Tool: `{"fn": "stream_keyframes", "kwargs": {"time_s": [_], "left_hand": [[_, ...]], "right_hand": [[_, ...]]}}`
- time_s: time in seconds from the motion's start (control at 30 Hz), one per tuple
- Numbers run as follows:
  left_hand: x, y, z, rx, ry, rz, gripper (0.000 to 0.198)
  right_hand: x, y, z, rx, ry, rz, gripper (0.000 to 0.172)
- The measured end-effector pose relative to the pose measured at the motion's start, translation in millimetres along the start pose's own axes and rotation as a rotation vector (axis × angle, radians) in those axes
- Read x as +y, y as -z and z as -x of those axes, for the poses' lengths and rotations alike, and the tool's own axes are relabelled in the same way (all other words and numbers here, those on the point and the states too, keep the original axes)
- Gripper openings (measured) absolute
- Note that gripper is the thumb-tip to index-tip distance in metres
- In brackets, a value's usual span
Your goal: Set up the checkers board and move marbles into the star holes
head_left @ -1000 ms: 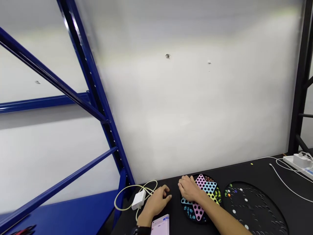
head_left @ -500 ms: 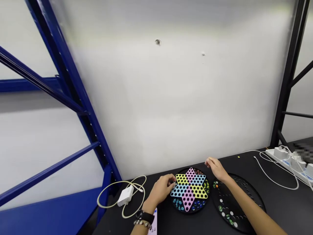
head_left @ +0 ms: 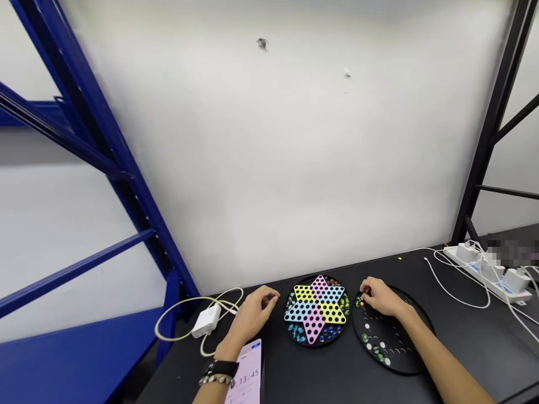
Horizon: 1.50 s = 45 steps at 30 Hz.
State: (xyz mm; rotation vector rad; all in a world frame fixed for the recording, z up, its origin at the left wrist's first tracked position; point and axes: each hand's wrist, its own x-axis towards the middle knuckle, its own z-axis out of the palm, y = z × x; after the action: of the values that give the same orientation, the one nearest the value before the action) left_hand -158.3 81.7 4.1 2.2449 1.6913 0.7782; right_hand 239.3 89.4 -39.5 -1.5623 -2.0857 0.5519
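Head view: a Chinese checkers board (head_left: 315, 308) lay at the lower middle of the frame, its coloured star showing no marbles, with glass marbles packed in the black pockets around it. Just right of it, on a round black tray (head_left: 410, 359), the right hand (head_left: 381, 298) pinched its fingertips together at an orange marble (head_left: 361, 303). A few white and green marbles (head_left: 373, 348) sat in the tray's holes, and most holes were unfilled. The left hand (head_left: 250, 318), open with loosely curled fingers, was just left of the board, above a phone (head_left: 248, 373) showing a clock. Open black worktop (head_left: 471, 336) spread to the lower right; a white charger (head_left: 206, 321) lay near its left edge.
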Motion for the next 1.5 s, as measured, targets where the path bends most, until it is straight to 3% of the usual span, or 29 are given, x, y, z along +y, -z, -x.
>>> {"fn": "stream_keyframes", "kwargs": {"time_s": [0.2,0.4,0.6,0.97,1.17,1.33,1.43,1.5], "left_hand": [[2.9,0.2,1.3,-0.013,-0.024,-0.004,0.026],[7.7,0.9,4.4,-0.026,-0.004,0.013,0.028],[10.7,3.3,5.0,-0.014,0.002,0.026,0.029],[10.6,-0.6,4.6,-0.039,-0.003,0.013,0.031],[8.9,-1.9,3.6,-0.053,0.004,-0.001,0.033],[6.6,-2.7,2.7,-0.054,0.003,0.026,0.036],[4.8,-2.4,2.2,-0.052,0.001,0.018,0.037],[3.6,-2.2,2.0,-0.043,-0.003,0.008,0.036]], "right_hand": [[-23.5,0.3,6.2,-0.017,0.029,-0.007,0.026],[-39.7,-22.0,15.0,0.038,0.147,0.263,0.023],[-41.8,-42.4,17.4,0.135,0.236,0.391,0.023],[-44.1,-41.9,18.4,0.049,0.269,0.524,0.036],[-40.0,-47.4,18.8,0.078,0.301,0.378,0.038],[-43.9,-42.5,27.9,0.01,0.287,0.234,0.04],[-46.8,-31.1,31.2,0.007,0.206,-0.015,0.052],[-48.0,-20.1,30.8,0.042,0.075,-0.315,0.057]]}}
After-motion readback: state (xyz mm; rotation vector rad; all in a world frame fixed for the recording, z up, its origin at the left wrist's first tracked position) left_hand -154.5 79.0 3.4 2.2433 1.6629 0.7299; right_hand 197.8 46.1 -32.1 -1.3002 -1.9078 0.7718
